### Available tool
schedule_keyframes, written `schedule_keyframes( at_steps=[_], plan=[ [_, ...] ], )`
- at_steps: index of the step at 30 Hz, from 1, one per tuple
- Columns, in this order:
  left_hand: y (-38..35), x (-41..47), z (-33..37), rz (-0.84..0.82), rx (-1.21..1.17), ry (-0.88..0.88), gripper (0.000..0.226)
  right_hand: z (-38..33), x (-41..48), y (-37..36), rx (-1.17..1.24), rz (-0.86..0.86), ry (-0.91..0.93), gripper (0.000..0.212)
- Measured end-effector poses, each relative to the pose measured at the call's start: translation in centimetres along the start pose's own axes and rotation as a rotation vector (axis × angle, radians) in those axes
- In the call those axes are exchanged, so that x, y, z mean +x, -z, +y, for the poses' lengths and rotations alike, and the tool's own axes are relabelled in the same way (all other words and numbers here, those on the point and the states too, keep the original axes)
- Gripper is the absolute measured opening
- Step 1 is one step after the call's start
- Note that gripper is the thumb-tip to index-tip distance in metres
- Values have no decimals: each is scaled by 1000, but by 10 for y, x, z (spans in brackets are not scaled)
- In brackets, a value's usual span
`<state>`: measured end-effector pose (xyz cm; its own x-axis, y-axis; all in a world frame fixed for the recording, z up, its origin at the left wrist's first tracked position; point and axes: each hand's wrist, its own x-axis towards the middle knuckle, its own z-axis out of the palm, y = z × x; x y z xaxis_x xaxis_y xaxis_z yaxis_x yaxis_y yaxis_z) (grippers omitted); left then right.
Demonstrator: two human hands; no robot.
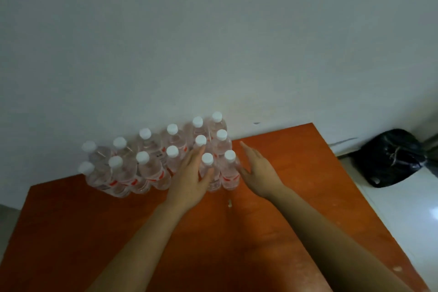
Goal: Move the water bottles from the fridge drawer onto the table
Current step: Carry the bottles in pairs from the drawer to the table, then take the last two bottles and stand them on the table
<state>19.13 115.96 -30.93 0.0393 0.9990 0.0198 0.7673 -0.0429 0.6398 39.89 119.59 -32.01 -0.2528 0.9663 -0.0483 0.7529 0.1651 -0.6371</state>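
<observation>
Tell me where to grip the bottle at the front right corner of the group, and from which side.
Take the corner bottle round its body at the red label, coming from the right and front. It stands upright with neighbouring bottles on its left and behind, so only those sides are free; the right hand is beside it.

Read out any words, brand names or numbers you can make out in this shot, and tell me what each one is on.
No text can be read here.
Water bottles: red label bands with some dark print, too blurred and small to read.
Bottle caps: plain white, no marking shows.
Black bag: no lettering shows.
Table: no lettering shows.
</observation>
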Motion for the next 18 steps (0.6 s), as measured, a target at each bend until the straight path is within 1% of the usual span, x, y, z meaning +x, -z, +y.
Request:
schedule_keyframes(
  at_steps=[3,5,6,8,10,14,18],
  plan=[
    [7,3,18,65,212,-103,64,-1,-29,19,-123,225,-25,62],
    [1,5,38,96,275,-163,64,9,-53,32,-257,365,-62,61],
    [-4,6,52,95,288,-191,67,14,-68,41,-313,409,-102,62],
    [-20,2,84,69,291,-241,73,28,-101,60,-394,460,-210,65],
    [-38,-7,120,31,272,-316,72,44,-142,81,-455,526,-288,66],
    [-74,-39,208,-59,270,-553,71,77,-243,125,-507,671,-470,67],
    [-112,-99,306,-159,279,-769,76,99,-368,165,-532,806,-689,70]
  ],
)
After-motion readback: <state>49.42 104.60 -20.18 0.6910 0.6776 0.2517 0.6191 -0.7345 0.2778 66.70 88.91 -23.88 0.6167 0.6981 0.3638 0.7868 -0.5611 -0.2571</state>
